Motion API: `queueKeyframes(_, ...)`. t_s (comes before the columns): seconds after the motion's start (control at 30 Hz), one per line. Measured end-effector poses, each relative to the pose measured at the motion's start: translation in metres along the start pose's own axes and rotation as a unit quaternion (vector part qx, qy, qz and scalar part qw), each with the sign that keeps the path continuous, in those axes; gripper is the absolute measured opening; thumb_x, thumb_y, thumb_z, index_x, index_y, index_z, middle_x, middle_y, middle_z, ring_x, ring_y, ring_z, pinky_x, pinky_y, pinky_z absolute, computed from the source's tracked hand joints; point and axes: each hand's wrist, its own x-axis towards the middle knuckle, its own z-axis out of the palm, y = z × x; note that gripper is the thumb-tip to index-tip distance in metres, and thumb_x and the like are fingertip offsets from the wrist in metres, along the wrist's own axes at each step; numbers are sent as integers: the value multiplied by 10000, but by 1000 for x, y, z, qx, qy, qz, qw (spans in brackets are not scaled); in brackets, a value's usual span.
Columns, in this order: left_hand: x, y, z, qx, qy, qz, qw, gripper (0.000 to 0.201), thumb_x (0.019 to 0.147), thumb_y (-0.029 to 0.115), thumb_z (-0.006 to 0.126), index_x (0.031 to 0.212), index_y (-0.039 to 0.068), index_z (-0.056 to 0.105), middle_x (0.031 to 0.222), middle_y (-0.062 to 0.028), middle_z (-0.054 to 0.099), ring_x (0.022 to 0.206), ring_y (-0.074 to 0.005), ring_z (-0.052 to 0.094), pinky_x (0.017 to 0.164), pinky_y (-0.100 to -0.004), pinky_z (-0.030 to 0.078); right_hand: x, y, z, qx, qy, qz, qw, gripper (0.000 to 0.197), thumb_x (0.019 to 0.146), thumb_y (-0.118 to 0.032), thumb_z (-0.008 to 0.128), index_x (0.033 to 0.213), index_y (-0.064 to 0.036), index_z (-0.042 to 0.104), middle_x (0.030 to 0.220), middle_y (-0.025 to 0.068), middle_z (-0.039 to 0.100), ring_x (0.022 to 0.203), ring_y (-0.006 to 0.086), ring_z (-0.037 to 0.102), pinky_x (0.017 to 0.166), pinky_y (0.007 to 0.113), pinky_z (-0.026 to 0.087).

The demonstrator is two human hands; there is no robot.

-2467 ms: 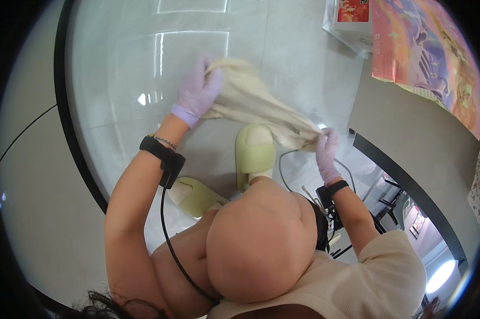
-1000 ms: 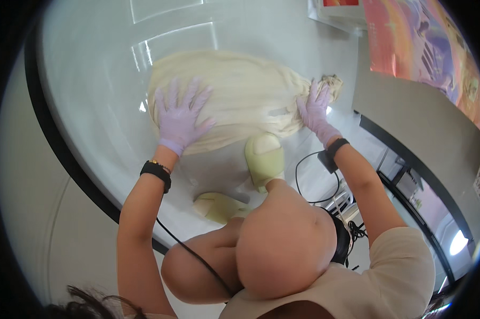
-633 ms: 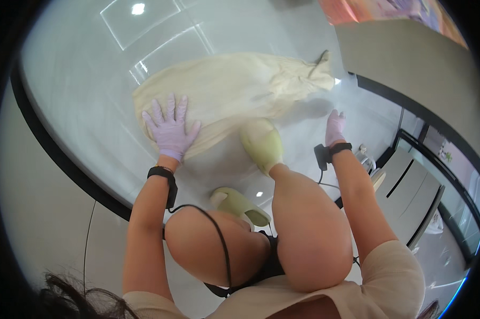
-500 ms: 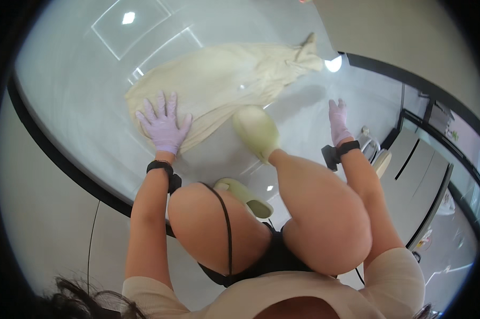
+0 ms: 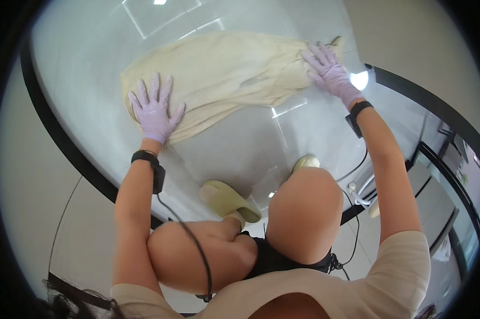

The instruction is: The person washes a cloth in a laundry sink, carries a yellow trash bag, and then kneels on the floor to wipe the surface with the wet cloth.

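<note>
A cream-coloured cloth point(image 5: 213, 66) lies spread on the shiny floor point(image 5: 218, 141), with folds along its near edge and bunched fabric at its right end. My left hand point(image 5: 156, 112), in a thin lilac glove, rests flat near the cloth's left end with its fingers spread. My right hand point(image 5: 331, 77), gloved the same way, is on the bunched right end, fingers stretched out and apart. Each wrist carries a black strap with a small box on it.
Pale green slippers are on my feet; the left slipper point(image 5: 229, 201) shows fully, while the right slipper point(image 5: 307, 160) is partly behind my knee. A black floor border point(image 5: 72, 151) curves along the left. Black cables trail beside my legs. Grey cabinet panels point(image 5: 426, 204) stand at the right.
My right hand has moved from the floor beside the cloth onto its right end. My right foot has drawn back off the cloth's near edge. My left hand stays flat on the left end.
</note>
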Motion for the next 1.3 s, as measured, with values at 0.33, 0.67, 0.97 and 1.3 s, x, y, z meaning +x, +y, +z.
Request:
queueKeyframes(0.33, -3, -14, 8, 16, 53, 0, 998, 702, 826, 443, 551, 1455, 236, 318, 1535, -66, 230, 1400, -381, 159, 1111, -585, 67, -6, 17, 45, 18, 63, -28, 997, 536, 920, -387, 469, 1434, -304, 342, 1508, 62, 258, 1377, 352, 215, 1148, 476, 142)
queueKeyframes(0.67, -33, -10, -7, 19, -100, -22, 995, 738, 796, 463, 577, 1445, 203, 338, 1529, -84, 235, 1410, -391, 121, 1122, -589, 28, -102, -37, 65, 62, -109, 36, 992, 564, 885, -394, 523, 1413, -265, 377, 1489, 141, 266, 1359, 449, 201, 1117, 566, 137)
queueKeyframes(0.97, -55, -9, 0, -48, -114, -69, 990, 700, 779, 481, 602, 1406, 251, 391, 1515, -59, 263, 1415, -373, 123, 1121, -595, 21, -104, -41, 71, 109, -119, 13, 987, 540, 853, -376, 559, 1361, -228, 451, 1465, 184, 274, 1344, 499, 154, 1088, 612, 148)
queueKeyframes(1.3, -27, 38, -26, -154, -188, -268, 932, 728, 759, 172, 681, 1395, 238, 333, 1554, -7, 178, 1435, -316, 106, 1120, -570, 124, -103, -31, 56, 133, -179, -33, 974, 659, 866, -420, 532, 1436, -161, 327, 1500, 216, 153, 1361, 500, 74, 1078, 641, 76)
